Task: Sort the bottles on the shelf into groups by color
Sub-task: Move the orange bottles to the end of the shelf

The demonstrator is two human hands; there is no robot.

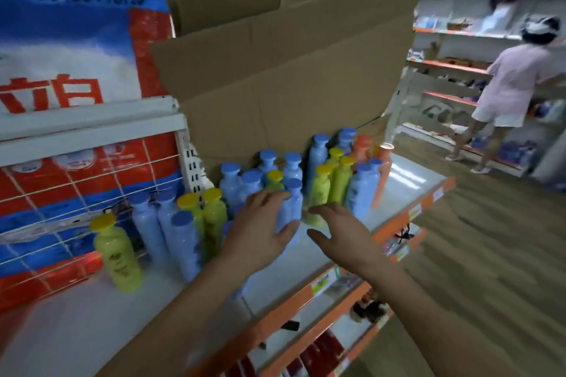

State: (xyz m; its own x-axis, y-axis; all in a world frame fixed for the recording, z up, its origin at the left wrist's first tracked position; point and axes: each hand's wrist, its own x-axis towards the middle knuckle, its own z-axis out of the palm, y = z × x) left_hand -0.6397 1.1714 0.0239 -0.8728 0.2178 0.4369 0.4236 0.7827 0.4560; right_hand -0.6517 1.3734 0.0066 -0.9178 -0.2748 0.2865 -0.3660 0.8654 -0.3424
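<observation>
Blue, yellow-green and orange bottles stand mixed on a white shelf. My left hand is wrapped around a blue bottle in the middle of the group. My right hand hovers open just right of it, fingers spread, in front of a yellow-green bottle. One yellow-green bottle stands alone at the left. Beside it is a cluster of blue bottles and yellow-green ones. Orange bottles stand at the far right of the group.
A large cardboard box leans behind the bottles. A wire rack with a big blue, white and red bag is at the left. Lower orange-edged shelves hold goods. A person stands at shelves across the aisle.
</observation>
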